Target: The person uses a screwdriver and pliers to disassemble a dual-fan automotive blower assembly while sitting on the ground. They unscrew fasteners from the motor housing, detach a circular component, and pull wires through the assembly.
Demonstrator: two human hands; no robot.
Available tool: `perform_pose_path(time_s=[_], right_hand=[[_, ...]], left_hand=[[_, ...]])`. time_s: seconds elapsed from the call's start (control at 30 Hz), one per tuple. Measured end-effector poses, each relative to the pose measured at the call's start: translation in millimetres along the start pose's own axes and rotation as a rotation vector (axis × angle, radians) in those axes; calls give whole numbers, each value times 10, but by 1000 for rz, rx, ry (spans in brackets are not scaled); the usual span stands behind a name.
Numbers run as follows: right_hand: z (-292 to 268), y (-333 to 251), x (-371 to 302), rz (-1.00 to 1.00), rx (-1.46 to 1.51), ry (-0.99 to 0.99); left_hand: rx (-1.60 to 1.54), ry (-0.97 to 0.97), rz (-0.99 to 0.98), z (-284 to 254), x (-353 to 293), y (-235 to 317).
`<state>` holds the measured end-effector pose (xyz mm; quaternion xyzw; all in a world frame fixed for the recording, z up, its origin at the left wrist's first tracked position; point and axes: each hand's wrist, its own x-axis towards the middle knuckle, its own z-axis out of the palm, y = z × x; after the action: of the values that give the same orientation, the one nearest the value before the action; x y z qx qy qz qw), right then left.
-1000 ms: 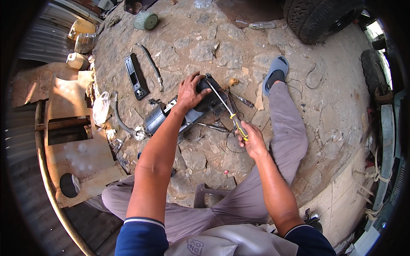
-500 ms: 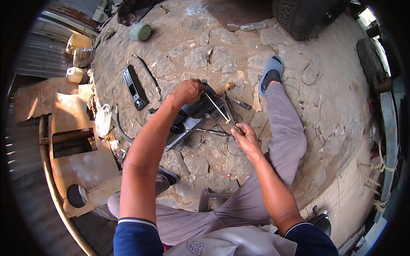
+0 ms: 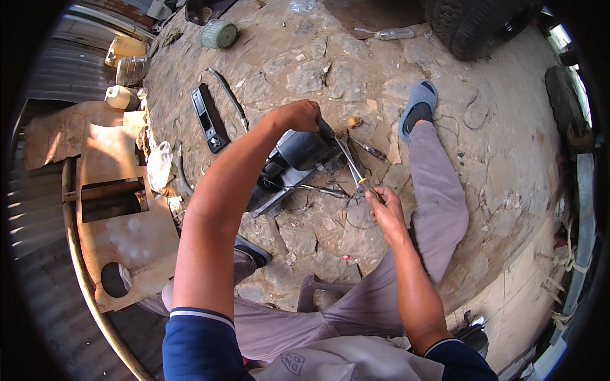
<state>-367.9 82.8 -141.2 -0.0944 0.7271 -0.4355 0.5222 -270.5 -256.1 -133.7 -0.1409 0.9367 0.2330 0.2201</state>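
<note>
A black cylindrical unit [image 3: 304, 150] that looks like a motor lies on the ground on a metal bracket [image 3: 283, 198]. At its far end, the bent fingers of my left hand [image 3: 300, 117] close on the unit; their tips are partly hidden. My right hand [image 3: 389, 213] is closed round the handle of a screwdriver [image 3: 363, 181] with a yellow collar. Its shaft slants up and left to the unit's right end, where I cannot make out the tip. Pliers-like tools [image 3: 324, 190] lie against the bracket's near side. Another slim tool [image 3: 370, 150] lies to the right.
A black panel [image 3: 208, 119] and a hose [image 3: 227, 95] lie to the left on the rough stone ground. A cut brown sheet [image 3: 127, 235] stands at far left, near several plastic jugs [image 3: 122, 96]. A tyre [image 3: 476, 25] is at far right, a green round object [image 3: 219, 34] far left.
The whole view has shifted slightly. My left hand has moved a little away and right on the unit. The screwdriver stands at a steeper slant, its far end farther right.
</note>
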Motion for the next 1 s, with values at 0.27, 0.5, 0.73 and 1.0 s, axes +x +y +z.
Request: perform_pose_path(time_s=[0.27,0.5,0.73,1.0], right_hand=[[52,111,72,-27,-11,-25],[33,49,66,81,268,-55],[166,-519,-158,16,545,-341],[907,-744,1001,-175,79,-118]], left_hand=[[108,122,11,125,-164,147],[-90,123,-22,163,-6,-28],[-315,275,-63,383,-305,-44],[-457,663,-232,925,-581,72]])
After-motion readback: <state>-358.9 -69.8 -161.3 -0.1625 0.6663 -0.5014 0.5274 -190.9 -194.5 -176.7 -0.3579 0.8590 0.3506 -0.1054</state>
